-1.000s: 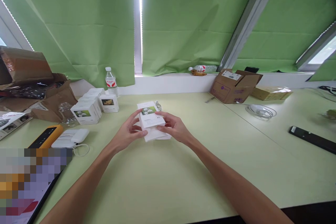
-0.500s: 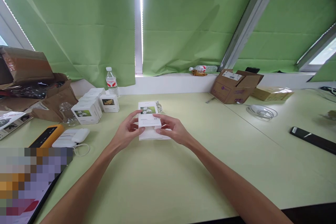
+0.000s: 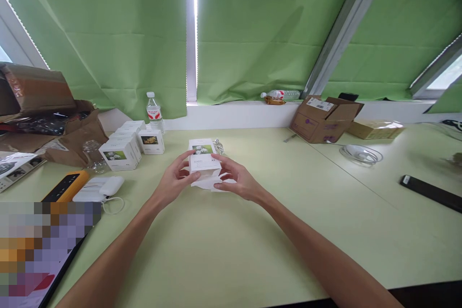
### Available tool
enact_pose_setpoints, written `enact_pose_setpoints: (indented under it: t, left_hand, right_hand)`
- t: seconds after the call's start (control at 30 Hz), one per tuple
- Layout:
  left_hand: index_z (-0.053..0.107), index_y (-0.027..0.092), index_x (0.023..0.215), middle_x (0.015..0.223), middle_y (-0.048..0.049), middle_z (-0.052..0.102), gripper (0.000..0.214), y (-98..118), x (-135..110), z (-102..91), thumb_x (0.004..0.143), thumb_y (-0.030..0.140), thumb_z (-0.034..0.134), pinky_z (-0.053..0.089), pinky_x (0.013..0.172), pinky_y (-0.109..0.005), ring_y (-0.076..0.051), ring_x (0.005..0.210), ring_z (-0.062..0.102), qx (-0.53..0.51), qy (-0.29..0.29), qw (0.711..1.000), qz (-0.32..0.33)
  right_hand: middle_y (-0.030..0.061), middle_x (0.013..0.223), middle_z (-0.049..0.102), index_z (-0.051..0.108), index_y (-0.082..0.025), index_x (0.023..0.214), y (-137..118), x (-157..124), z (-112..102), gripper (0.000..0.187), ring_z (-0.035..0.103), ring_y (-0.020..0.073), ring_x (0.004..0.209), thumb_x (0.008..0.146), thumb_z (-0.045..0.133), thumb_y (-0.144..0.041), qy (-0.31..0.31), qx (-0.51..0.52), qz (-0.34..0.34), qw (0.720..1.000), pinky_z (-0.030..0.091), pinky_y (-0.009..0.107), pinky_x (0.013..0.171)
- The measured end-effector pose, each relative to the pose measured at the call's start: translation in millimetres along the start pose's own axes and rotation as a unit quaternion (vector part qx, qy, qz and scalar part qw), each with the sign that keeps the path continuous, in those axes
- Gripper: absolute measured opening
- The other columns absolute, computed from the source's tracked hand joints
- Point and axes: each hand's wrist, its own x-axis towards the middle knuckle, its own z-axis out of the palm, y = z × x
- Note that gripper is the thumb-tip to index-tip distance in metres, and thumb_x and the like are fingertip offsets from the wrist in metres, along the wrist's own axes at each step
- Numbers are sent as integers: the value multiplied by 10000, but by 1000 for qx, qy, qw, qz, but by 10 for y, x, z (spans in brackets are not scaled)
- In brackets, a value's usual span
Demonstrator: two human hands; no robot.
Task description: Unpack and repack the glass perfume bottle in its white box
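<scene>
Green table [image 3: 238, 245], with carton [image 3: 315, 122] at one o'clock. Left hand [image 3: 173, 180] and right hand [image 3: 240, 178], fingers half-curled, hold the white box [image 3: 205, 160] between them, straight ahead at twelve o'clock; silvery wad [image 3: 219, 146] at the box's two o'clock.

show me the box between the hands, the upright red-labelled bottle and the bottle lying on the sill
White box [image 3: 204, 159], head view: printed face.
Upright bottle [image 3: 154, 114], head view: red-and-white label.
Lying bottle [image 3: 280, 95], head view: its label.

Ctr wht box [image 3: 205, 165], grn/wht floral pic [image 3: 202, 149]; pale-grn bench [image 3: 231, 250]; grn blinds [image 3: 260, 33], 12 o'clock; brn carton [image 3: 319, 124] w/ purple print [image 3: 309, 121], 2 o'clock off box.
</scene>
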Motion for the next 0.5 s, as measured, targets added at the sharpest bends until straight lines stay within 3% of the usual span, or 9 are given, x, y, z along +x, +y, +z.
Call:
enact_pose_setpoints:
  t: [0.3, 0.5]
  left_hand:
    - [298, 297, 1439, 1336, -111, 513, 685, 46, -12, -15, 837, 440, 590, 524, 871, -423, -269, 1103, 579, -41, -54, 998, -16]
    - [286, 326, 1436, 1339, -99, 517, 754, 21, -8, -27, 788, 418, 660, 518, 886, -444, -242, 1015, 625, -44, -61, 997, -24]
  right_hand:
    - [59, 1175, 580, 421, -300, 1383, 22, -7, -25, 673, 599, 192, 963, 773, 694, -381, 20, -15, 2, 1000, 531, 379, 853]
    - [64, 1147, 606, 438, -279, 1377, 22, -11, -30, 618, 601, 198, 979, 811, 655, -398, 24, -23, 2, 999, 515, 389, 878]
